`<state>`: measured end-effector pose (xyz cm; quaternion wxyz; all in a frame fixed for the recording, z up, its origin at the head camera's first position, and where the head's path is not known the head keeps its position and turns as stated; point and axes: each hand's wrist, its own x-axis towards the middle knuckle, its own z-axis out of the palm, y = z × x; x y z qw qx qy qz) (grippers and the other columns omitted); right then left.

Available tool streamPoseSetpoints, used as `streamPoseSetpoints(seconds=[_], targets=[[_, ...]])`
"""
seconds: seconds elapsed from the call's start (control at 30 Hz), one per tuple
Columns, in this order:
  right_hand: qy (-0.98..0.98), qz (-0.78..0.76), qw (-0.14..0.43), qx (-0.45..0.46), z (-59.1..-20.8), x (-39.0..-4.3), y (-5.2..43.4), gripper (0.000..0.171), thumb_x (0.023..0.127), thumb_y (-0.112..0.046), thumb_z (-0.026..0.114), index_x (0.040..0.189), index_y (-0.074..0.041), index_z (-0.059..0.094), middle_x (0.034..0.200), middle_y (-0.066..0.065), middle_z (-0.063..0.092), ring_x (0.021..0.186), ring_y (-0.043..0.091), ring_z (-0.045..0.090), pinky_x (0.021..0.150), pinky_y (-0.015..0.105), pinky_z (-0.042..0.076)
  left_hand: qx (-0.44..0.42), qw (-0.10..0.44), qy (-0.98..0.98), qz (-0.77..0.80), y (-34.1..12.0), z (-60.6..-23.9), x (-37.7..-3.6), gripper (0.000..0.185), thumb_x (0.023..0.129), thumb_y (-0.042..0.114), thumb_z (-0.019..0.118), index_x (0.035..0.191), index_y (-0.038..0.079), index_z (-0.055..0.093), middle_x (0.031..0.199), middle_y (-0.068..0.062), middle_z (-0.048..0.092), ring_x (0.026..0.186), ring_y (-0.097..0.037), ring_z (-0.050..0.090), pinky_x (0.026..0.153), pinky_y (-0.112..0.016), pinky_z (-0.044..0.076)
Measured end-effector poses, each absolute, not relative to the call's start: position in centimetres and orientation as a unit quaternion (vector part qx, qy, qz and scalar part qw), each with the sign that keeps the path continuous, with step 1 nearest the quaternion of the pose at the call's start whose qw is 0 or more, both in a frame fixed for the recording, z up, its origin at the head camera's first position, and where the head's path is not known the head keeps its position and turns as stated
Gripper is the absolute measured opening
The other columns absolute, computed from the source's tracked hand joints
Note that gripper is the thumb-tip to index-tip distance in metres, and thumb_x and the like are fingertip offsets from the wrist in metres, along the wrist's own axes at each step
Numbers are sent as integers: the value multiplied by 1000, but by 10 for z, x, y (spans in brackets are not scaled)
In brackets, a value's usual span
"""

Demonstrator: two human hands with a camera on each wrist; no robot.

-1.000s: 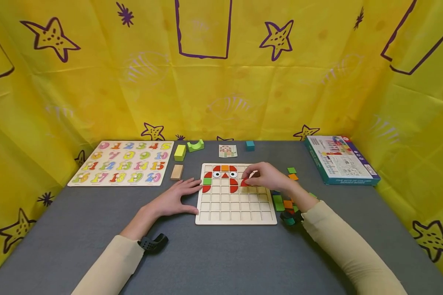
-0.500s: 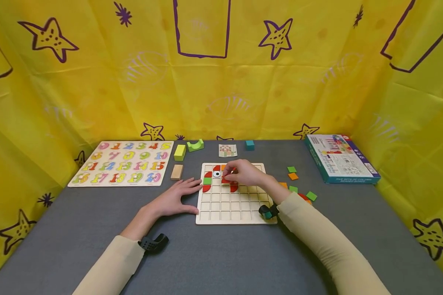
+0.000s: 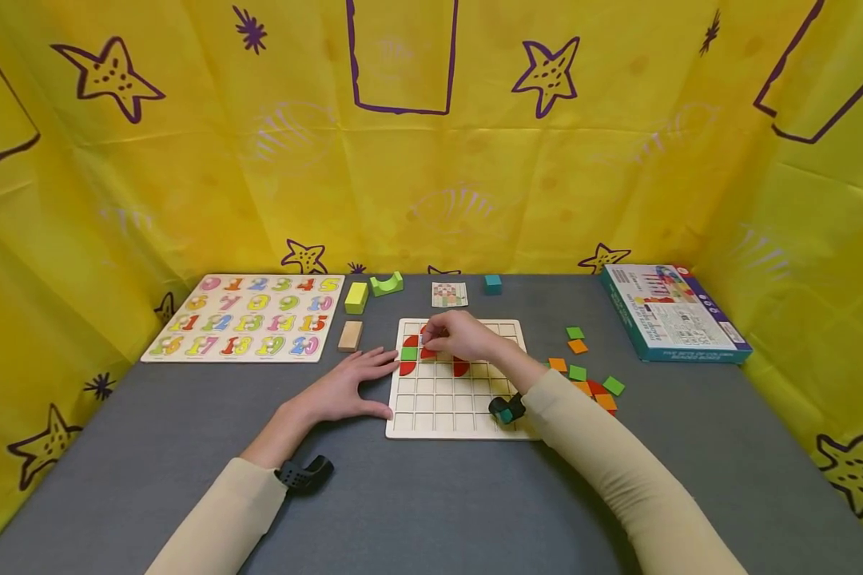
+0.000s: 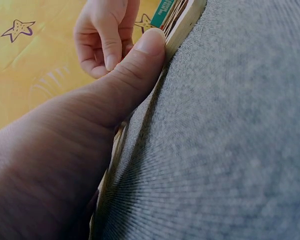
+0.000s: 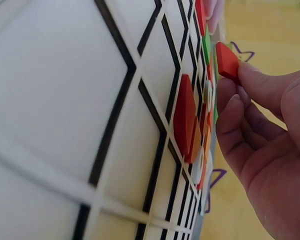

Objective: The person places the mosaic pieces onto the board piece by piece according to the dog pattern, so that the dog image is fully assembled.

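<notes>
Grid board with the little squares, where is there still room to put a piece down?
The lower rows of the wooden grid board are bare, between the left hand and the right sleeve. The top left corner is crowded: red curved pieces, a green square piece and the right hand pinching a red piece.

Two hands are in view: the left hand [image 3: 348,387] and the right hand [image 3: 460,335]. There are two boards on the counter [image 3: 417,495]: one grid board [image 3: 453,403] and one number puzzle [image 3: 248,317]. One box [image 3: 672,311] and one pattern card [image 3: 449,294] lie there. Four blocks stand behind the grid: yellow [image 3: 355,297], green arch [image 3: 387,283], teal cube [image 3: 492,283], plain wood [image 3: 350,335]. About seven loose tiles [image 3: 578,371] lie at its right.
</notes>
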<state>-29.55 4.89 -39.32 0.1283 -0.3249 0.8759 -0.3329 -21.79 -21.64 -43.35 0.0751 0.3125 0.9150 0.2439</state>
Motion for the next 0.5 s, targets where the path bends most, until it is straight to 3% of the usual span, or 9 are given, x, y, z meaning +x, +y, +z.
streamPoseSetpoints(seconds=[0.5], targets=[[890, -252, 97, -367, -401, -298, 44, 5, 95, -8, 72, 99, -8, 74, 92, 0, 67, 84, 18, 58, 80, 29, 51, 320, 77, 910, 252, -216, -431, -218, 90, 82, 56, 78, 152, 11, 46, 161, -6, 34, 151, -34, 19, 120, -57, 10]])
